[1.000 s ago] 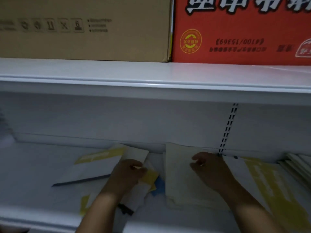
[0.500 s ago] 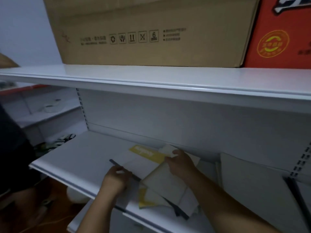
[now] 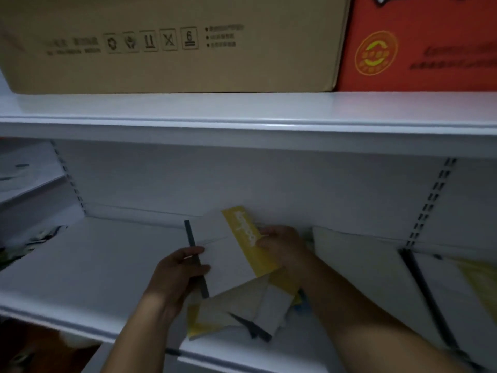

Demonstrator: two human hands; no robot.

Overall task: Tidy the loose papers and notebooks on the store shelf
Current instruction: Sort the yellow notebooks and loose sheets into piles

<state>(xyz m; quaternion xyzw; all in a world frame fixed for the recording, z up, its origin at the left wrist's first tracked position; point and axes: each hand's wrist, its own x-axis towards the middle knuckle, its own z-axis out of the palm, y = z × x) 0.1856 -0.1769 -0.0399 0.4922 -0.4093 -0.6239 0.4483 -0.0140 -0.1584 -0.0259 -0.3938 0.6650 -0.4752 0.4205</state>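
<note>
The left grip point(image 3: 177, 275) held the notebook point(image 3: 223, 254) by its dark spine and the right grip point(image 3: 282, 246) pinched its yellow edge, over loose papers point(image 3: 242, 305)

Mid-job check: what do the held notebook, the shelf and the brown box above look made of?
Notebook: paper or thin card, matte white cover, yellow band, dark spine strip. Shelf: probably painted metal, smooth white, slotted uprights behind. Brown box: likely cardboard, matte brown, printed handling symbols.
</note>
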